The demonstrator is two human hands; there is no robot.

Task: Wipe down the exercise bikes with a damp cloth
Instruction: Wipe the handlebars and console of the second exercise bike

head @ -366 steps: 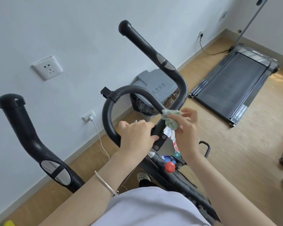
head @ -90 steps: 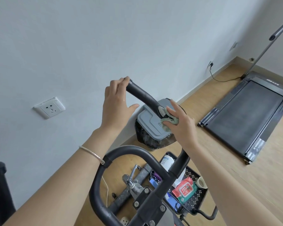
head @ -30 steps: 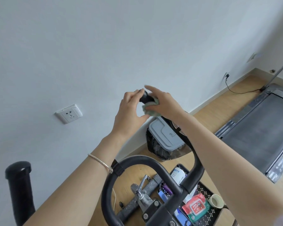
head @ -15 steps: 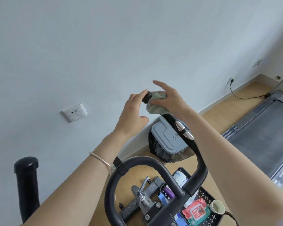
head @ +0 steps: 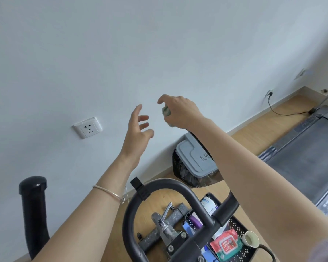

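My right hand [head: 180,110] is raised in front of the white wall and grips a bunched green cloth [head: 166,111]. My left hand [head: 138,127] hovers just left of it, fingers spread and relaxed, holding nothing. The exercise bike's black looped handlebar [head: 159,188] curves below my forearms. Its right upright grip is mostly hidden behind my right arm; only a bit shows near the bin. The left upright grip [head: 33,205] stands at the lower left. Neither hand touches the bike.
A grey-lidded bin [head: 193,157] with a black liner stands by the wall. A black basket [head: 240,250] below holds a red wipes pack [head: 225,244], a cup and bottles. A treadmill [head: 309,157] lies at the right. A wall socket [head: 87,127] is at the left.
Both hands have come off the top of the right upright grip and lifted clear. The left hand has opened wide. The right hand still holds the cloth.
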